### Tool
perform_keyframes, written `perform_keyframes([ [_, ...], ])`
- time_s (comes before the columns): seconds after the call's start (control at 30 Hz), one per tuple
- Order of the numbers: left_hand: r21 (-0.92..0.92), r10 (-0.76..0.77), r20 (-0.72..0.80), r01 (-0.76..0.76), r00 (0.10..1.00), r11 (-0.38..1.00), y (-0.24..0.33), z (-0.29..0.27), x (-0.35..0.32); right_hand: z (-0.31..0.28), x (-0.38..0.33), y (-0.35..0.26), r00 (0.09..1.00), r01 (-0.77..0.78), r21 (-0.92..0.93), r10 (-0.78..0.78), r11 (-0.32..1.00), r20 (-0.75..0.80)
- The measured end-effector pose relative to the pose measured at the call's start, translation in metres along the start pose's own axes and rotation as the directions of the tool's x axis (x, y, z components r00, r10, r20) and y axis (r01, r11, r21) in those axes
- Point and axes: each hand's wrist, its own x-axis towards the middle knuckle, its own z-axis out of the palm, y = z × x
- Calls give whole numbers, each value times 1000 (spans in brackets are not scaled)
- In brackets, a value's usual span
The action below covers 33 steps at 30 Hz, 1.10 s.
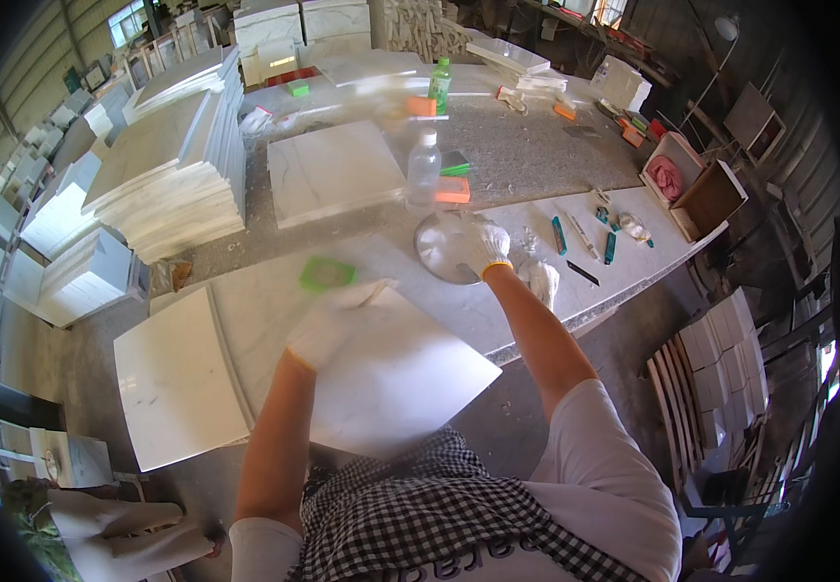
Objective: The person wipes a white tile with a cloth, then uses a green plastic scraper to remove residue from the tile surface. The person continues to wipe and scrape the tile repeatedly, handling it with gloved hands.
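A white marble tile point(400, 373) lies tilted at the table's near edge, in front of me. My left hand point(337, 320), in a white glove, is over its far left part; motion smears the fingers. Just beyond that hand sits a green block point(328, 274), also blurred. My right hand point(490, 242), gloved too, is closed at the right side of a round metal dish point(436, 254); what its fingers hold is hidden. A second marble tile point(182, 378) lies to the left. Crumpled white gloves point(540, 279) rest beside my right wrist.
Behind the dish stand a clear bottle point(425, 165) and a green bottle point(440, 85). Teal-handled cutters point(559, 236) and a black blade point(583, 274) lie at right, near an open box point(696, 189). Stacked slabs point(172, 170) rise at left. Another person point(129, 529) is at lower left.
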Motion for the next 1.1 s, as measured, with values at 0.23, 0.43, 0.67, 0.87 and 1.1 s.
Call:
perform_keyframes([
  [0.23, -25, 37, 18, -37, 999, 999, 0, 0, -1, -11, -14, 0, 996, -83, -3, 83, 997, 12],
  [0.43, -28, 14, 20, -13, 1000, 1000, 2, -1, -2, -17, -52, 9, 991, -82, 31, 78, 996, 106],
  [0.67, 16, 4, 1, -4, 1000, 1000, 5, -2, -3, -3, -61, 25, 997, -61, 268, 47, 961, 62],
  [0.87, -23, -15, -26, 15, 1000, 1000, 5, -1, -3, 6, -66, 41, 991, -136, 461, 114, 877, 77],
  [1.1, -83, -75, -35, 72, 997, 994, -1, 1, -2, -12, -87, 33, 994, -9, 685, 83, 728, -76],
])
